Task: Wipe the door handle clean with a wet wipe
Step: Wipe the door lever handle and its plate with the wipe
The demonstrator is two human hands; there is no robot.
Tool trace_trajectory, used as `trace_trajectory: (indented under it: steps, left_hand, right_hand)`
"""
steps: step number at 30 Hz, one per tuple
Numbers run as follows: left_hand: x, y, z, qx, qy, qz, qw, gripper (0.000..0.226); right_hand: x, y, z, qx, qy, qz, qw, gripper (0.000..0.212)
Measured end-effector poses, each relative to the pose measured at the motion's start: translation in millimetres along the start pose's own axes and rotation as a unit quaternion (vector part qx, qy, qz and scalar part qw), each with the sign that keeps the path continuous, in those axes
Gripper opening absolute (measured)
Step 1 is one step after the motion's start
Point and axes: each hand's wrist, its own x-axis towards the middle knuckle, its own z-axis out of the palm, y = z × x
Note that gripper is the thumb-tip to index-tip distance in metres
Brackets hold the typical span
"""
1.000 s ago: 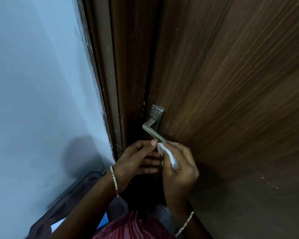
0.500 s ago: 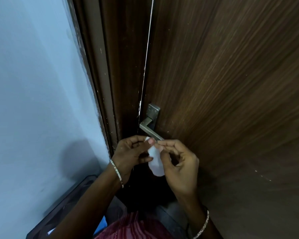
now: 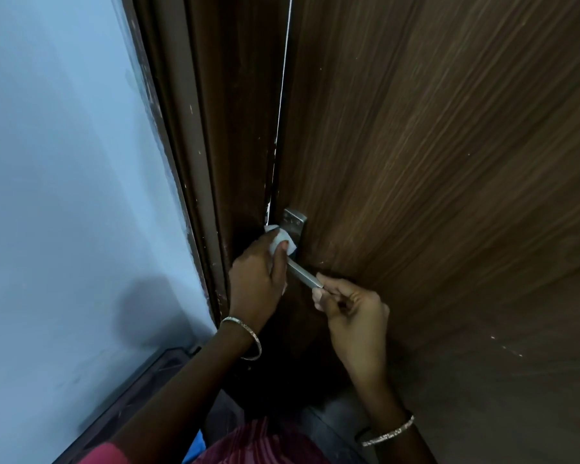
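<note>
A silver lever door handle (image 3: 302, 274) on a square plate (image 3: 294, 222) is fixed near the left edge of the dark brown wooden door (image 3: 432, 162). My left hand (image 3: 258, 279) presses a white wet wipe (image 3: 281, 242) against the inner end of the lever, just below the plate. My right hand (image 3: 349, 306) pinches the free tip of the lever between thumb and fingers. Part of the wipe is hidden under my left fingers.
The brown door frame (image 3: 211, 145) stands to the left, with a thin bright gap between it and the door. A pale blue wall (image 3: 64, 195) fills the left side. A dark bin-like object (image 3: 128, 393) sits low by the wall.
Both hands held the wipe below the lever's tip. Now my left hand alone has carried it up to the lever's base, and my right hand has let go and taken the lever's tip.
</note>
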Motion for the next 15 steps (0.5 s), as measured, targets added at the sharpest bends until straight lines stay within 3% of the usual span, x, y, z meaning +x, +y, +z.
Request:
trace_trajectory:
  steps: [5,9,12,15]
  left_hand:
    - [-0.3,-9.9,11.4,-0.133,-0.012,-0.182,0.974,0.03]
    - [1.0,-3.0,14.8,-0.238,0.043,-0.295,0.924,0.006]
    - [0.0,0.5,14.6,-0.248,0.077,-0.292,0.92,0.005]
    - [1.3,0.1,10.5,-0.174,0.091,-0.223,0.955,0.013]
  right_hand:
    - [4.4,1.2,-0.3,0.005,-0.003,0.009,1.0,0.028]
    - [3.8,3.0,0.4,0.009,-0.002,0.005,1.0,0.028]
    - [2.0,5.5,1.6,0.024,0.005,0.007,1.0,0.028]
    - [0.1,7.7,3.7,0.031,0.006,0.006,0.999,0.028]
